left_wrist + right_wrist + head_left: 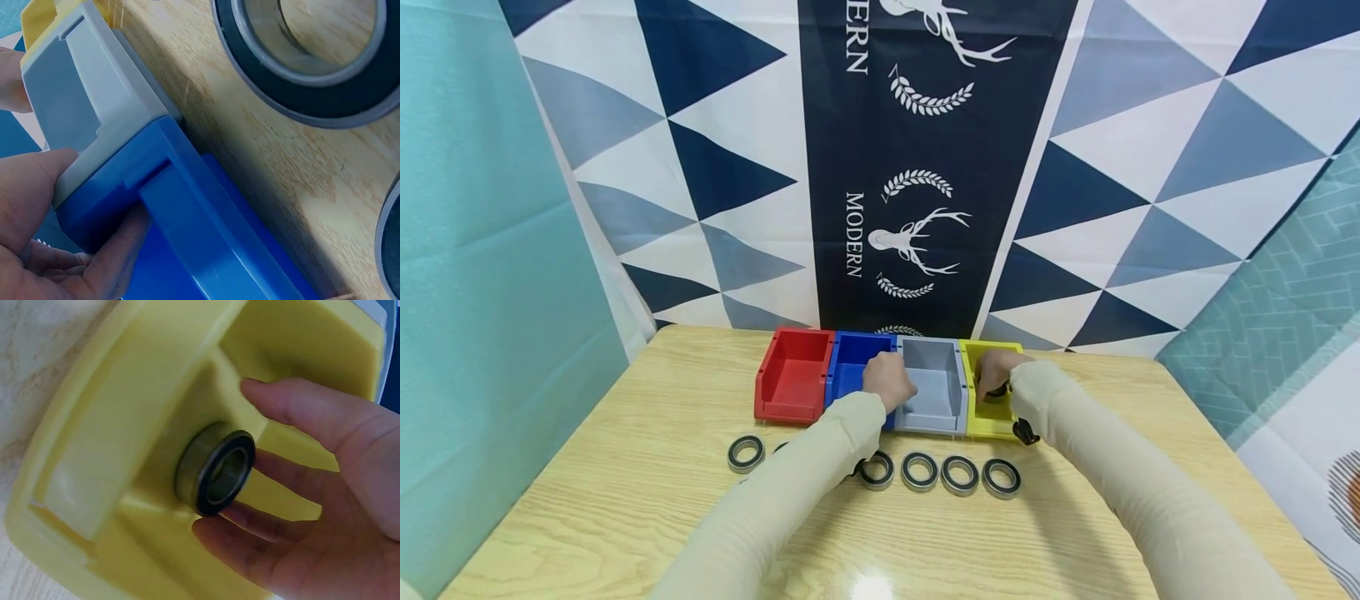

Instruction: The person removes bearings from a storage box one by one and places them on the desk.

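In the yellow bin (992, 429), a ball bearing (228, 475) with a black seal stands tilted against the inner wall. My right hand (331, 487) reaches into this bin. Its fingers lie beside and behind the bearing, while the thumb is spread away from it. My left hand (56, 231) pinches the adjoining walls of the blue bin (206, 219) and the grey bin (119, 87). The left thumb lies on the grey side, and the fingers reach into the blue bin. In the head view, my left hand (889, 382) hides part of the blue bin.
A red bin (793, 408) forms the left end of the joined row. Several bearings lie on the wooden table (625, 492) in front of the bins, including one at the left (747, 467) and one at the right (1002, 492). My left sleeve covers part of their row. A patterned curtain (737, 192) hangs behind.
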Demonstrator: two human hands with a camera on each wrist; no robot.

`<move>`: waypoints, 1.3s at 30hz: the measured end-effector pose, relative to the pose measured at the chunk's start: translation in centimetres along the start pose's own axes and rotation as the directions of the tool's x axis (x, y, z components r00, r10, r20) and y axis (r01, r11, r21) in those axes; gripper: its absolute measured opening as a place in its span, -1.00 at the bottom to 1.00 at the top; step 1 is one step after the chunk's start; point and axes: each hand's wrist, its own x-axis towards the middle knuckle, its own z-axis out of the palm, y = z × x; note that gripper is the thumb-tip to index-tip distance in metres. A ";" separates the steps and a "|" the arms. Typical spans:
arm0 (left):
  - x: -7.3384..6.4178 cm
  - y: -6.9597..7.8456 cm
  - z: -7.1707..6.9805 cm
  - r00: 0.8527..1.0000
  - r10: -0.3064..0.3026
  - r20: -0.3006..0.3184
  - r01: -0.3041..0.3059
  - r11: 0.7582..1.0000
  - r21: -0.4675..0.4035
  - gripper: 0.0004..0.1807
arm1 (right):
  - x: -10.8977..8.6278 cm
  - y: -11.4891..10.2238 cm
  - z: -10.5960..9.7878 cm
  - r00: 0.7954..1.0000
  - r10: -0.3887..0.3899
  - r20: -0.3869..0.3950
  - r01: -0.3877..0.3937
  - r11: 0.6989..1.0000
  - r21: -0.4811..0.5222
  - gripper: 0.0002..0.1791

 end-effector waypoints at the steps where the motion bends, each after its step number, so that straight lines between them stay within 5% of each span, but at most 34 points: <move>1: 0.0 0.0 0.0 1.000 0.000 -0.002 0.000 1.000 -0.002 -0.79 | 0.0 -0.1 0.1 1.000 0.007 -0.019 -0.007 1.000 0.014 -0.46; 8: -0.2 0.1 -0.1 1.000 0.001 -0.003 -0.001 1.000 0.008 -0.78 | 0.3 -0.2 1.9 0.978 0.060 -0.202 -0.033 0.990 0.138 -0.91; 18: 0.1 -0.1 0.4 1.000 -0.007 -0.019 0.008 0.999 0.031 -0.76 | 0.1 -0.4 4.0 0.951 0.086 -0.296 -0.028 0.981 0.193 -0.46; 32: 0.0 -0.1 0.5 1.000 0.004 -0.009 -0.003 1.000 0.022 -0.78 | 0.3 0.0 5.2 0.916 0.028 -0.400 0.036 0.988 0.153 -0.41; 39: 0.1 -0.1 0.4 1.000 0.000 -0.004 0.000 1.000 0.021 -0.78 | 0.3 0.4 5.2 0.900 0.032 -0.435 0.051 0.983 0.176 -0.59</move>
